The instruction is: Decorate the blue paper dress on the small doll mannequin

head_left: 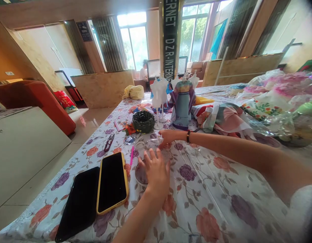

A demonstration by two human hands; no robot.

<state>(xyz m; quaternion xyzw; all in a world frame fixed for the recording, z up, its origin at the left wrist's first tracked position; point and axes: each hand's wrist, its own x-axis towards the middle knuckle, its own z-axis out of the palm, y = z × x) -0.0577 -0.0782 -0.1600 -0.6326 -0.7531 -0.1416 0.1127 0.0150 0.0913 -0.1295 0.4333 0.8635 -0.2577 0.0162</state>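
1. The left hand (156,172) lies nearest, fingers spread loosely, hovering over a small round purple-lined dish (141,174) on the floral tablecloth (208,189).
2. Just beyond that dish, a clear gridded plastic mat (165,153) lies flat.
3. Past the dish, the right hand (168,137) pinches something small at the mat's far edge; what it is cannot be told.
4. Left of the dish rests a yellow-cased phone (112,182).

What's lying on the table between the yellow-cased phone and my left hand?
In the head view, a pink pen lies on the tablecloth between the yellow-cased phone and the left hand, along with a small round dish that the hand partly covers.
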